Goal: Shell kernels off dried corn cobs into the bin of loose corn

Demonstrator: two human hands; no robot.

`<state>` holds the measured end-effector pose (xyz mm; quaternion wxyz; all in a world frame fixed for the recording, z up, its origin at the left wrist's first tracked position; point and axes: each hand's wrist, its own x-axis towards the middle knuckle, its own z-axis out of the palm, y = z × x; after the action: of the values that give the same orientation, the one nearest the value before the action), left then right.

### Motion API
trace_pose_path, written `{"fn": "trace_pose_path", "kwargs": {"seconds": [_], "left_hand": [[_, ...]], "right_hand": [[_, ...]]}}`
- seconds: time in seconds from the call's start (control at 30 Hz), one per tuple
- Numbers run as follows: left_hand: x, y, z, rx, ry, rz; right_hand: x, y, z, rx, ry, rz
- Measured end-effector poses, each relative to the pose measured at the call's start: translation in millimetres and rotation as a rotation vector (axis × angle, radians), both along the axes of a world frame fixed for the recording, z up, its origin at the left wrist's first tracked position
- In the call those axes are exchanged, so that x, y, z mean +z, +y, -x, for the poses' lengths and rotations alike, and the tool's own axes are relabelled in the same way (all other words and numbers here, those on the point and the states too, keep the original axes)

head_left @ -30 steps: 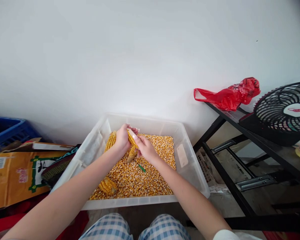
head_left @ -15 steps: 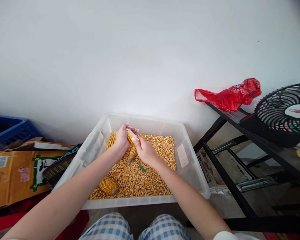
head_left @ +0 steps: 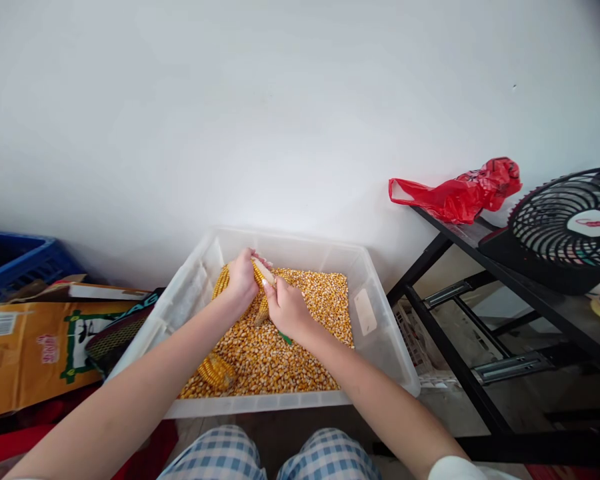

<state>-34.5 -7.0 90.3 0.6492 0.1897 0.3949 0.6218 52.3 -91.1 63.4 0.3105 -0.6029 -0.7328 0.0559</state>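
Between my two hands is a corn cob (head_left: 263, 270), part bare and white, part covered in yellow kernels. My left hand (head_left: 243, 275) is wrapped round its far left end. My right hand (head_left: 286, 305) grips the near end, thumb pressed along the cob. Below them, loose corn kernels (head_left: 280, 370) cover the floor of a translucent plastic bin (head_left: 385, 347). Whole ears lie on the kernels: one (head_left: 221, 280) beside my left wrist, another (head_left: 215, 371) at the near left, and a third (head_left: 263, 312) partly hidden under my hands. A green strip (head_left: 285, 339) pokes out beneath my right hand.
A black table (head_left: 535, 273) on the right holds a red plastic bag (head_left: 460, 193) and a black fan (head_left: 575, 220). Left of the bin are a cardboard box (head_left: 25, 353) and a blue crate (head_left: 25, 263). A white wall (head_left: 280, 120) rises behind the bin.
My right hand has shifted slightly left and down along the cob, now covering part of the green strip. My left hand stays nearly in place, still holding the cob.
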Motion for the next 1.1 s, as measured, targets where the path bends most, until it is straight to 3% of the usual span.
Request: {"fn": "trace_pose_path", "kwargs": {"seconds": [0.13,0.3,0.5,0.6,0.7,0.77,0.87,1.1], "left_hand": [[-3.7,-3,-1,-0.029,0.03,-0.011],[-7.1,-4,-2,-0.036,0.052,0.019],[-8.7,-4,-4,-0.083,0.035,-0.009],[-9.8,-2,-7,-0.071,-0.002,-0.014],[-10.3,-1,-9,-0.069,-0.003,-0.022],[-9.5,-1,-9,-0.058,0.016,-0.053],[-7.5,-4,-10,-0.048,0.032,-0.07],[-6.8,-9,-11,-0.039,0.131,-0.103]], "right_hand": [[-6.2,-2,1,-0.035,-0.107,-0.001],[-11.0,-2,1,-0.044,-0.093,0.005],[-19.7,12,0,-0.138,0.149,0.077],[-16.1,21,-8,-0.075,0.302,0.127],[-5.9,23,-16,-0.002,0.347,0.048],[0.0,20,-20,0.039,0.317,0.028],[3.0,13,-17,0.052,0.208,0.122],[1.3,6,0,-0.083,-0.189,0.098]]}}
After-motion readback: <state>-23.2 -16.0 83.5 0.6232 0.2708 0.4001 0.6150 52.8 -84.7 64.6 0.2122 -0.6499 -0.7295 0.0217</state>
